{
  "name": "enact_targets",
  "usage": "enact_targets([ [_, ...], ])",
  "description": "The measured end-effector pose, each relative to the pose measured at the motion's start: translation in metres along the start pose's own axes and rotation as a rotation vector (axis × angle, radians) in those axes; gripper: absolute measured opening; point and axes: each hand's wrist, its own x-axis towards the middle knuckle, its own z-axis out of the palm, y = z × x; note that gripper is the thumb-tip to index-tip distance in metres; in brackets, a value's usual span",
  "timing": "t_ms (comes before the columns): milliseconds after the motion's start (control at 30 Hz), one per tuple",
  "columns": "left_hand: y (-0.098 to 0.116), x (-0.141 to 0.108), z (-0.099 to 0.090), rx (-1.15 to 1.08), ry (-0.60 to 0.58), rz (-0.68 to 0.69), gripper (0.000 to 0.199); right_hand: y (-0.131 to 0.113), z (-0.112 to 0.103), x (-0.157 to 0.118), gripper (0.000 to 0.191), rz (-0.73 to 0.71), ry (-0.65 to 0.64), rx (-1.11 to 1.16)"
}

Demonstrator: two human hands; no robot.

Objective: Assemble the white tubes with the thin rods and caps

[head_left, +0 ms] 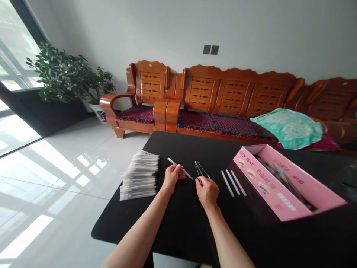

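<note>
Over the black table (178, 230), your left hand (171, 176) curls its fingers (175, 170) closed around a slim white stick (176, 164), whose ends jut out on either side of your grip. Your right hand (206, 191) sits just beside it, its fingertips (199, 181) pinching metal tweezers (199, 169), whose two arms narrow to a point away from your palm. To your left lies a stack of plastic-sleeved sticks (141, 175); to your right, three white sticks (233, 182) lie side by side near an open pink carton (267, 197).
</note>
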Motion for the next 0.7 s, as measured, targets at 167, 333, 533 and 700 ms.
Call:
enact_targets([
  [167, 0.001, -0.002, 0.002, -0.01, -0.073, 0.0, 0.041, -0.003, 0.004, -0.001, 0.018, 0.038, -0.094, -0.128],
  [333, -0.008, 0.001, -0.005, -0.04, -0.091, 0.123, 0.044, -0.002, 0.002, 0.0, 0.028, 0.009, -0.002, 0.004],
  [533, -0.012, -0.003, -0.005, 0.006, -0.173, 0.18, 0.045, -0.008, 0.001, -0.002, 0.03, -0.181, -0.028, 0.12],
  [700, -0.006, 0.001, -0.01, -0.023, -0.079, 0.237, 0.043, -0.005, -0.002, -0.002, 0.026, -0.163, -0.035, 0.157],
])
